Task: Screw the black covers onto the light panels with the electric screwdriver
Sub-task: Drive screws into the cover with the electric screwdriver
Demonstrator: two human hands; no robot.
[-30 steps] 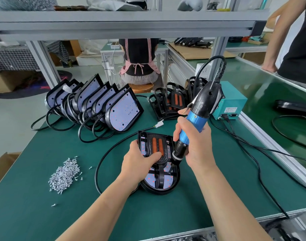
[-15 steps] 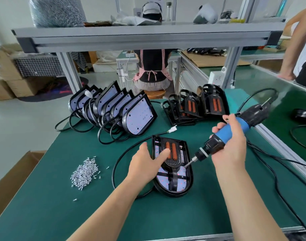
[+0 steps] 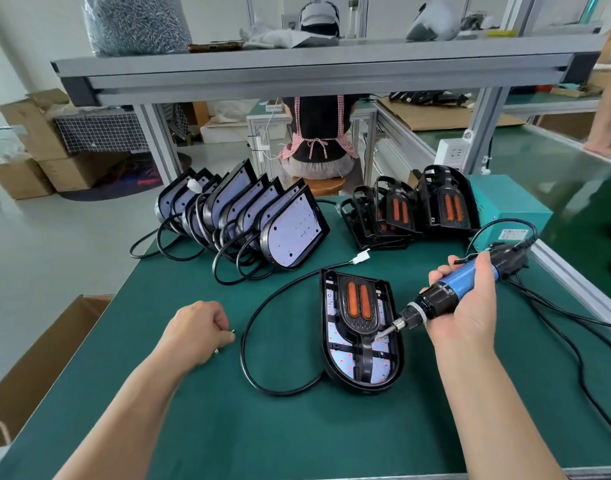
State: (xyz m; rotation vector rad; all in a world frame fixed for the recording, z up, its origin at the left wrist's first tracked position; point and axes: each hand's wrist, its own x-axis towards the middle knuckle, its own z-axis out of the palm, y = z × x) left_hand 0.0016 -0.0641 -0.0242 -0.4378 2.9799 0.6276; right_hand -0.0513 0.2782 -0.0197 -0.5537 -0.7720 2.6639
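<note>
Two bare forearms reach forward. The left hand (image 3: 196,332) is curled into a loose fist, knuckles up — the right hand (image 3: 468,303) is wrapped closed, thumb on top.

Single head view, looking forward-down, close over green table (image 3: 228,427).

Matt green table mat (image 3: 228,427), glossy black plastic cover (image 3: 363,306), brown cardboard box (image 3: 44,344).

Green bench, black parts

Dark green table (image 3: 228,427); black cover (image 3: 361,308) with two orange strips; white panel (image 3: 345,358), red dots; blue-and-black screwdriver (image 3: 460,289); teal box (image 3: 505,206).
</note>
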